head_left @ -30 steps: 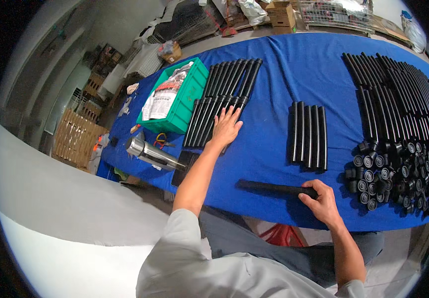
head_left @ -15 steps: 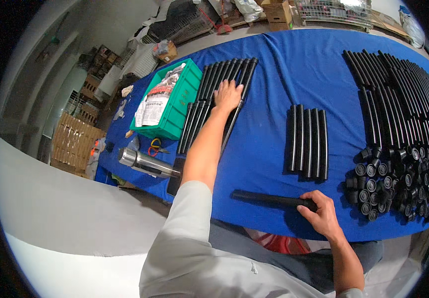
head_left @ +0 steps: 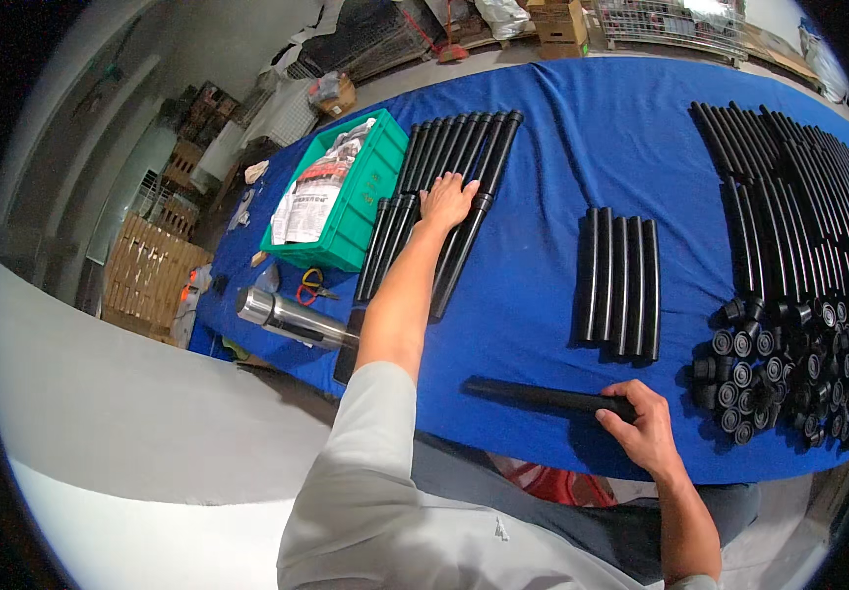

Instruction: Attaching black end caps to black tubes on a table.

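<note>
Tubes: capped rows, upper centre, beneath the left hand, fingers spread.
Single tube: lower centre, right end gripped by the right hand.

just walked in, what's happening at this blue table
A person is handling black tubes at a table covered in blue cloth. The left hand is spread over the left-hand rows of tubes, beside a green crate. The right hand grips a single tube near the front edge. Five tubes lie side by side to the right, and farther right are more rows with a heap of black caps.
</note>
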Action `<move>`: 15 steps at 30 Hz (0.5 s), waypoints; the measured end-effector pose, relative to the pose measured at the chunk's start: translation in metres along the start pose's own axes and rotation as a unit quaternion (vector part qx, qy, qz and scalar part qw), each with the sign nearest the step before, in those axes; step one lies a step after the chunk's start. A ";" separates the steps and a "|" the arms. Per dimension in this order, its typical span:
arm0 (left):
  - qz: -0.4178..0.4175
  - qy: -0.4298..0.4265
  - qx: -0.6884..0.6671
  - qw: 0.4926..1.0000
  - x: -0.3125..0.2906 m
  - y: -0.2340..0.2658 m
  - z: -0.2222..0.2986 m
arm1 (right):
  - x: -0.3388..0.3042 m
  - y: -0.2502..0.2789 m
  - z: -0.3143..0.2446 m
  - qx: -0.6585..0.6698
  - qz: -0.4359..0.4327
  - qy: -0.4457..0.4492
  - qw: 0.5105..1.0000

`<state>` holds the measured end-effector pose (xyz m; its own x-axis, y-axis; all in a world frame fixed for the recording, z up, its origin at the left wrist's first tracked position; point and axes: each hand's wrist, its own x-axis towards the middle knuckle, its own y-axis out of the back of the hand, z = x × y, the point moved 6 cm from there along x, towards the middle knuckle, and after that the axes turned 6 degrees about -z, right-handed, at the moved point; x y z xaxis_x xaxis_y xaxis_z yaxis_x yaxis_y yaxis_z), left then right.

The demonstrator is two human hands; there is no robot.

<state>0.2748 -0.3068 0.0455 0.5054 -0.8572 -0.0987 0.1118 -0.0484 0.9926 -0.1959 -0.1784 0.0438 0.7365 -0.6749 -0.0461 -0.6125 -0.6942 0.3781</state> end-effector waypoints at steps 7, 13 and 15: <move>0.066 -0.023 0.001 0.998 0.015 0.009 -0.014 | -0.002 0.001 0.005 0.008 0.009 0.006 1.000; 0.065 0.093 0.024 0.993 0.032 0.025 -0.103 | 0.000 0.002 0.002 0.008 -0.009 0.001 1.000; 0.005 0.090 0.007 0.996 0.042 0.022 -0.116 | 0.000 0.002 -0.003 0.012 -0.011 0.011 1.000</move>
<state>0.3981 -0.2844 0.0552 0.6518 -0.7520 -0.0979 0.0940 -0.0480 0.9944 -0.1964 -0.1790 0.0471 0.7563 -0.6533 -0.0334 -0.6023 -0.7154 0.3542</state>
